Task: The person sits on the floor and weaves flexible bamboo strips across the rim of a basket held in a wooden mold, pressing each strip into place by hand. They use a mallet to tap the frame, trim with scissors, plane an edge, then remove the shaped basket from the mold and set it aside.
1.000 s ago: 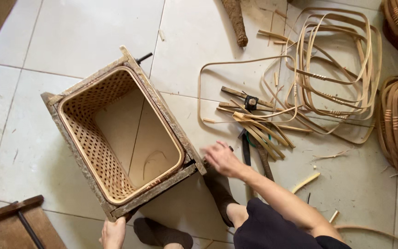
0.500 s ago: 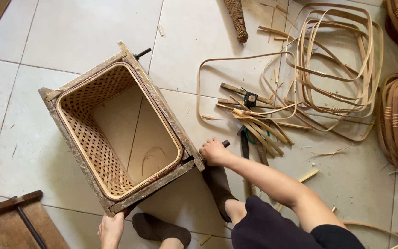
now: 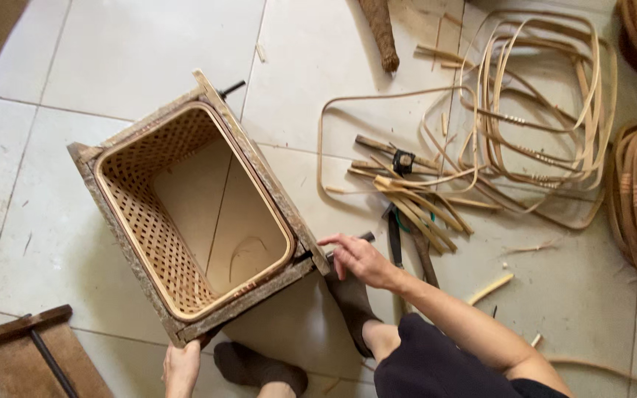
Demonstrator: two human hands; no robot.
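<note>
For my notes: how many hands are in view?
2. The right hand rests at the wooden frame's near right corner; the left hand touches its bottom corner.
</note>
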